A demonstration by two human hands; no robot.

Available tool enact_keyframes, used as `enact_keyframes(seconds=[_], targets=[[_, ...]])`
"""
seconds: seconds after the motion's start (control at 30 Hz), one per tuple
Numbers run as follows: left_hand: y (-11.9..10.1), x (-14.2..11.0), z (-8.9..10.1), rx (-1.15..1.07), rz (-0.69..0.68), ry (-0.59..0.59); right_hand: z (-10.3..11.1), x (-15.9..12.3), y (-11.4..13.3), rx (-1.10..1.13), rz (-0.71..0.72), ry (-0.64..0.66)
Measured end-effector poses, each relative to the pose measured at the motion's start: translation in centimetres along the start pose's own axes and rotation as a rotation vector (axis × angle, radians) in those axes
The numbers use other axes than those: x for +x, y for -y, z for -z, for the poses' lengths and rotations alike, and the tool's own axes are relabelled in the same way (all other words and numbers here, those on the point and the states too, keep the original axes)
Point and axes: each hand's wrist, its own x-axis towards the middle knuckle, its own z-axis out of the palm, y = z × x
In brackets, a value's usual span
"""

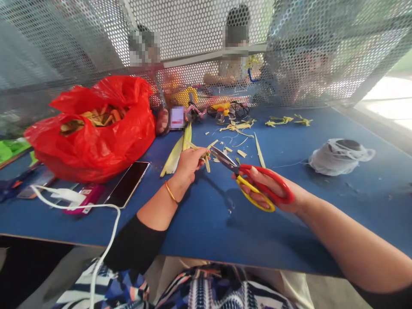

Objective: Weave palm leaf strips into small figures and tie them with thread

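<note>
I have the small bundle of pale strips to the right of the red bag, raised over the worktop in my left grip, whose thumb and fingers are pinched closed on it. My right grip is curled through the handles of the scissors, farther right of the bag, with the blade tips right beside the bundle; how far the blades are parted I cannot tell from here.

I judge the bundle to be very light and papery, springy along each strip but easily creased or split along the grain. It looks dry, so I expect little slipping, though a hard squeeze could crush it. The best hold seems to be the middle, where the strips gather, leaving the loose ends free and my fingertips back from the metal.

The scissors should feel stiff and heavier than anything in the left grip, so I would carry them by the loops only. The long pale leaf, just right of the bag, looks broad and floppy, best lifted by an edge. The thread spool, well right of the bag, looks soft-wrapped and apt to snag
</note>
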Motion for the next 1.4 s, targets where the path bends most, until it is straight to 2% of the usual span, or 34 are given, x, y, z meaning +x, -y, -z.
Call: enact_keyframes(seconds=[0.2,0.6,0.97,1.13,1.4], targets=[[0.2,-0.2,-0.2,0.004,-0.026,0.002,-0.1,0.2,0.0,-0.007,-0.023,0.022],[0.5,-0.2,-0.3,-0.050,0.010,-0.016,-0.3,-0.1,0.3,-0.107,-0.027,-0.054],[0.9,-0.1,-0.2,-0.139,0.052,0.089,-0.7,-0.1,0.8,-0.299,-0.031,-0.098],[0.9,0.1,-0.3,-0.217,0.105,0.109,-0.7,-0.1,0.8,-0.301,-0.007,-0.102],[1.3,-0.2,-0.5,-0.154,0.102,0.126,-0.9,0.0,0.7,-0.301,-0.020,-0.130]])
